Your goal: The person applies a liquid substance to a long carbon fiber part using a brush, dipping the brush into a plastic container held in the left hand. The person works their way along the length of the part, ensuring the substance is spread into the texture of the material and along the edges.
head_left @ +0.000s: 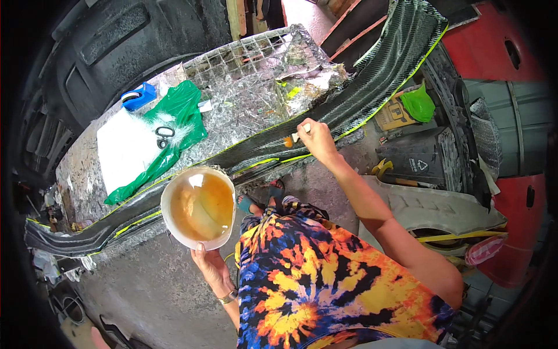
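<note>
My left hand (209,264) grips a translucent white tub (199,209) of amber liquid from below. My right hand (315,139) pinches a small pale-handled brush (289,141) with amber-tinted bristles, held at a long black carbon-weave strip (383,78) edged in yellow. That strip curves along the front of a worn, crinkly-surfaced bench (238,99) with a wire grid. On the bench lie green plastic (186,110), white fibre sheeting (125,148), black scissors (164,136) and a blue tape dispenser (136,96). I cannot tell whether the bristles touch the strip.
Dark moulded panels (128,32) stand behind the bench. Red car doors (494,41), a grey fender (430,206), a dark bin (418,157) and a cardboard box (390,116) crowd the right. A grey concrete floor (139,291) shows below. A pink, skin-like shape (99,340) sits at lower left.
</note>
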The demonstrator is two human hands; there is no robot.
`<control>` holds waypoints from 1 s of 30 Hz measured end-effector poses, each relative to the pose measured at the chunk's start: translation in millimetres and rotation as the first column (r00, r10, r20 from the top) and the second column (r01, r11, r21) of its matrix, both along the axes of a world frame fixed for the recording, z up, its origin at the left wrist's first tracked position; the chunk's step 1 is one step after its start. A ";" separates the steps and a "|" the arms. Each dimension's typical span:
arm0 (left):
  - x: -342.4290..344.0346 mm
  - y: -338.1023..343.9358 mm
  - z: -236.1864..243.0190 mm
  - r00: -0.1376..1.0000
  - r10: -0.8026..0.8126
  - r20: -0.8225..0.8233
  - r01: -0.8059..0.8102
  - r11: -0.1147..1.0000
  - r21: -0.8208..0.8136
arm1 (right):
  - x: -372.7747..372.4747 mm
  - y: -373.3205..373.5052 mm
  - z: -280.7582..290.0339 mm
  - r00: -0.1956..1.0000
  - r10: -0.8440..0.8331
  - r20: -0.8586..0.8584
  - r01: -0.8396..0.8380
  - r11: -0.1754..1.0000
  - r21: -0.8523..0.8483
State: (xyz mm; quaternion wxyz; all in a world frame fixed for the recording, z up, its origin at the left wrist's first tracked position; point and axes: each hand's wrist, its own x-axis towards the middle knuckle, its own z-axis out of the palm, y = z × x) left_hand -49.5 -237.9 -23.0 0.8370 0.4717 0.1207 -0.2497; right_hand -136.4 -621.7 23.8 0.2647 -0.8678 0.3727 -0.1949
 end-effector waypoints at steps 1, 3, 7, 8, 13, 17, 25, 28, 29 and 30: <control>0.2 -1.1 -0.5 1.000 0.001 -0.001 -0.001 1.000 -0.011 | -0.8 -3.9 1.7 1.000 -0.003 0.004 0.003 1.000 -0.002; 2.2 -2.9 -1.8 1.000 -0.013 0.001 0.013 1.000 -0.008 | -9.7 -14.7 7.6 0.999 -0.036 0.021 0.037 0.998 -0.052; 6.9 -10.5 10.1 0.999 -0.039 -0.006 0.039 0.999 -0.033 | -27.0 -36.5 16.5 0.997 -0.063 0.044 0.068 0.992 -0.105; 7.6 -12.2 9.9 0.999 -0.040 -0.006 0.040 0.999 -0.036 | -33.3 -39.9 22.5 0.995 -0.097 0.031 0.099 0.994 -0.055; 11.2 -16.1 12.7 0.995 -0.095 0.001 0.095 0.995 -0.033 | -47.6 -17.3 62.1 0.999 0.037 0.019 -0.037 0.999 0.039; 14.2 -22.0 11.4 0.992 -0.127 -0.008 0.127 0.990 -0.060 | -32.7 3.4 28.3 0.894 0.445 0.046 -0.446 0.895 0.009; 14.0 -17.7 0.6 0.992 -0.125 0.008 0.126 0.990 -0.071 | -31.8 -21.1 -7.7 0.937 0.350 0.024 -0.349 0.937 -0.030; 12.7 -17.8 -4.6 0.986 -0.158 0.045 0.158 0.987 -0.006 | -39.2 -32.5 -1.7 0.949 0.313 0.036 -0.314 0.949 0.025; 11.0 -18.4 -5.1 0.988 -0.149 0.039 0.150 0.989 0.000 | -42.3 -35.9 1.8 0.954 0.295 0.048 -0.296 0.955 0.019; 10.6 -18.1 -5.7 0.990 -0.134 0.047 0.135 0.991 -0.006 | -43.4 -36.2 11.9 0.957 0.287 -0.031 -0.289 0.956 -0.044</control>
